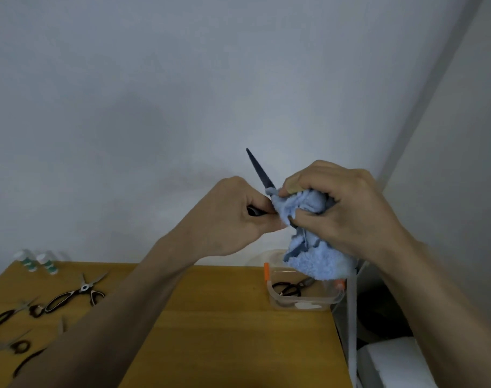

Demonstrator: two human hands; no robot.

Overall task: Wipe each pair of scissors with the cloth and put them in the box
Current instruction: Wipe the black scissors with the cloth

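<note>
Left hand [233, 217] grips the handle of the scissors [259, 172], blade pointing up, held mid-air above the worktop [224, 317]. Right hand [342, 208] has fingers clenched round the blue cloth [314, 259] at the blade base. Risk: cloth slipping, fingers meeting the edge. Box [303, 299], one pair inside, sits near the worktop's right edge, directly below; an overshoot could nudge it off. More scissors lie far left; middle open.

Plain room — wooden desk [224, 317], bare wall [182, 93]
</note>
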